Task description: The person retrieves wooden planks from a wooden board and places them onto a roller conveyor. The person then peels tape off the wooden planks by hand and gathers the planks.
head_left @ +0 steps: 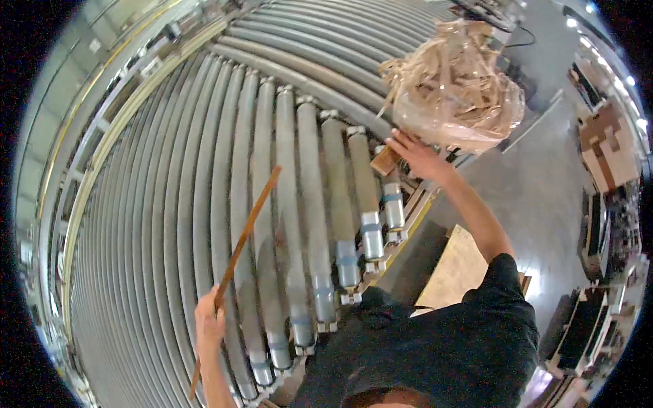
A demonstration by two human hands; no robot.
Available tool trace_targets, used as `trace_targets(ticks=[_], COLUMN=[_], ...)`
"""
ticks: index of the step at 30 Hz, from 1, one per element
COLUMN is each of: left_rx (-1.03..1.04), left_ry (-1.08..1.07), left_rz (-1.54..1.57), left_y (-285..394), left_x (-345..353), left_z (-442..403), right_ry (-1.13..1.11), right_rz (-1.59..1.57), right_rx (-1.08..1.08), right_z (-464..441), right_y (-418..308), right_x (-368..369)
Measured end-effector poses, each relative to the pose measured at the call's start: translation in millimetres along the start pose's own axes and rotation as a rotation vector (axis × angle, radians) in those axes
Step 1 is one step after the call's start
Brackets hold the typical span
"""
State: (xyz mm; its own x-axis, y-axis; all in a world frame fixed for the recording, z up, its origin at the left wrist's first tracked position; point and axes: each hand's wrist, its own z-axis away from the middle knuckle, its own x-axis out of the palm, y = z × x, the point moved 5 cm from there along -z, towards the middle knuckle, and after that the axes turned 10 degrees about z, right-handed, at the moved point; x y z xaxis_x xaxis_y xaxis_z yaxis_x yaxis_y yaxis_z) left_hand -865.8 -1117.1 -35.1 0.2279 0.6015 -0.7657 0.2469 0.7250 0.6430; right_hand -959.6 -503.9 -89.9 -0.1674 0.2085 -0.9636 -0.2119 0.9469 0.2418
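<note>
My left hand is closed round a long, thin brown strip, which looks like wood. The strip slants over the conveyor rollers, one end pointing away from me and the other passing below my hand. My right hand is stretched out at the conveyor's far right edge, fingers extended. Right beside it is a short brown block; whether my thumb touches it I cannot tell. Just beyond my fingertips sits a big clear plastic bag stuffed with crumpled brown paper or cardboard scraps.
A second bank of rollers runs across the far end. A pale board lies low at my right, near the grey floor. Cardboard boxes and dark racks stand along the right side.
</note>
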Motion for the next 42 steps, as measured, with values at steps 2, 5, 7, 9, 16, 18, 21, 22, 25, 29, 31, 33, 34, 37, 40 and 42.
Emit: trace_targets(ticks=[2, 5, 7, 9, 16, 18, 21, 22, 25, 29, 31, 33, 34, 37, 40, 42], left_rx=[0.005, 0.041, 0.255, 0.258, 0.179, 0.22, 0.222, 0.196, 0.21, 0.043, 0.151, 0.193, 0.202, 0.211, 0.251, 0.308], left_ry=[0.003, -0.016, 0.049, 0.056, -0.102, -0.225, -0.377, -0.421, -0.439, -0.463, -0.398, -0.382, -0.408, -0.439, -0.358, -0.251], left_rz=[-0.046, -0.046, -0.07, -0.046, 0.122, 0.111, 0.087, 0.08, 0.155, 0.25, 0.052, -0.021, -0.023, -0.035, -0.039, -0.023], left_y=[-3.6, 17.6, 24.5, 18.0, 46.4, 56.0, 55.2, 50.7, 52.2, 58.8, 69.0, 69.7, 67.1, 56.1, 50.6, 55.6], left_x=[17.9, 28.3, 25.0, 29.6, 30.1, 38.2, 48.2, 55.7, 63.8, 65.2, 71.2, 74.0, 76.1, 74.3, 65.2, 64.2], left_z=[-12.8, -38.6, -46.8, -55.4, -80.1, -88.7, -94.9, -95.0, -94.5, -91.6, -82.0, -78.6, -74.4, -60.9, -45.7, -26.6], right_ry=[-0.024, 0.096, -0.043, 0.003, 0.639, 0.721, 0.585, 0.563, 0.565, 0.799, 0.462, 0.252, 0.231, 0.373, 0.322, 0.658], right_rz=[-0.007, -0.002, -0.19, 0.023, -0.625, -0.661, -0.637, -0.616, -0.652, -0.749, -1.324, -1.545, -1.498, -1.408, -1.426, -0.513], right_rx=[-0.035, -0.044, -0.103, -0.255, -0.879, -0.98, -1.049, -1.037, -1.016, -0.824, -0.793, -0.797, -0.837, -1.066, -1.013, -0.495], right_z=[4.8, -2.6, -4.6, 7.6, 26.4, 24.2, 25.2, 29.1, 30.7, 11.4, 17.5, 19.5, 20.3, 61.2, 85.8, 68.2], right_y=[22.7, 21.6, 3.0, -44.6, -311.9, -401.1, -530.7, -563.5, -623.7, -659.8, -624.1, -612.8, -633.9, -588.2, -443.4, -335.5], right_x=[14.5, 28.5, 4.7, -14.2, -88.2, -110.0, -132.5, -136.5, -143.1, -140.2, -155.7, -161.3, -147.6, -140.6, -141.7, -136.2])
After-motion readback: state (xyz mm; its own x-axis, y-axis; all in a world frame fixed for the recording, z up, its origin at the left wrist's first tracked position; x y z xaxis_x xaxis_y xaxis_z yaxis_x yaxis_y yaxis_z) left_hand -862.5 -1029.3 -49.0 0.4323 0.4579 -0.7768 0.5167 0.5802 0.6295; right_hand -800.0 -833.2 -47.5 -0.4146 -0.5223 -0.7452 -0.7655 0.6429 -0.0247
